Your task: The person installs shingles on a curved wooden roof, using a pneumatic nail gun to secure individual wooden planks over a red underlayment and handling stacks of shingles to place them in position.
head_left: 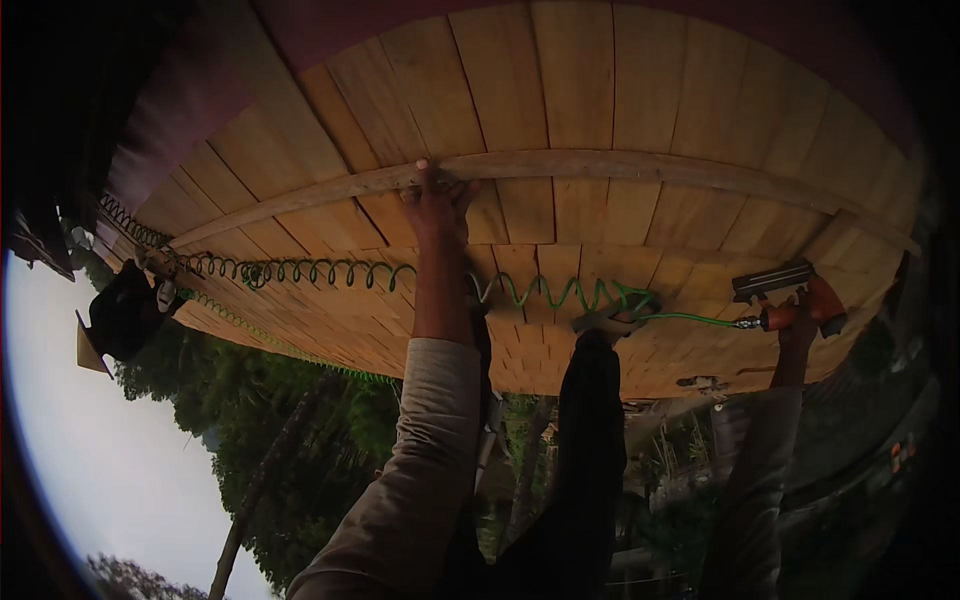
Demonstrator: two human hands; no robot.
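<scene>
A long, thin wooden batten (600, 164) lies across rows of wooden shingles (578, 105). My left hand (437, 205) grips it left of the middle, one finger reaching over its far edge. Off to the right, my right hand (793, 318) is closed around the handle of an orange and dark nail gun (824, 305), held low over the shingles. A green coiled air hose (530, 290) joins the gun through a metal fitting (747, 322) and runs left beneath my left forearm. My foot (612, 318) rests on the shingles beside the hose.
At the far left is another person (125, 312) in dark clothing, near more coiled hose. Reddish-purple sheeting (350, 22) borders the shingles at the top. A small tool-like object (702, 383) lies near the lower edge. Trees (300, 430) stand below the roof.
</scene>
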